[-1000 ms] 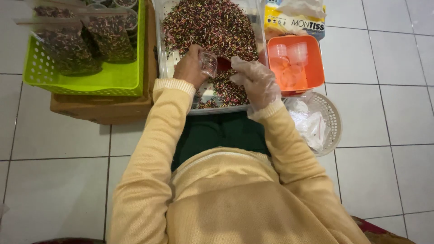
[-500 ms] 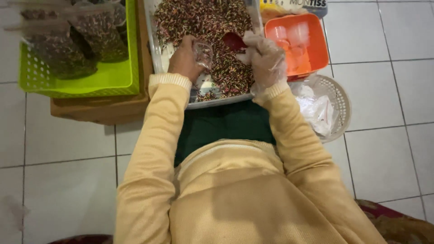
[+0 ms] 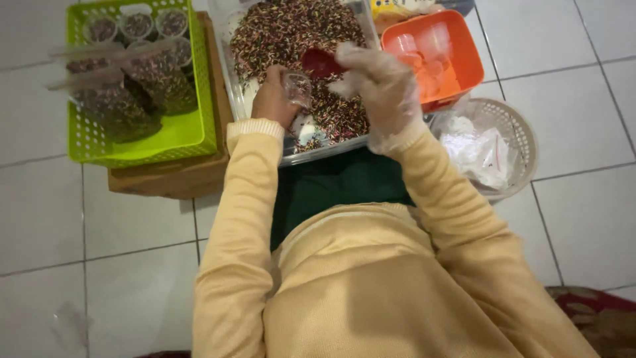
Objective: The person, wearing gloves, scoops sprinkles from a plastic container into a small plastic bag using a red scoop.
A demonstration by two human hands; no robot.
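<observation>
A clear rectangular tub (image 3: 228,73) full of multicoloured sprinkles (image 3: 285,30) sits in front of me. My left hand (image 3: 273,99), bare, holds a small clear plastic cup (image 3: 298,86) over the tub. My right hand (image 3: 376,83), in a thin clear plastic glove, holds a small red scoop (image 3: 321,63) just above and to the right of the cup. Both sleeves are pale yellow.
A green basket (image 3: 185,136) at left holds filled sprinkle bags and small filled cups, resting on a brown box (image 3: 165,179). An orange tray (image 3: 464,59) of empty clear cups lies at right. A white round basket (image 3: 520,132) holds plastic bags. White tiled floor surrounds everything.
The view has shifted, bringing the tub and baskets lower in frame. My right hand has lifted the red scoop from the sprinkles up beside the cup in my left hand.
</observation>
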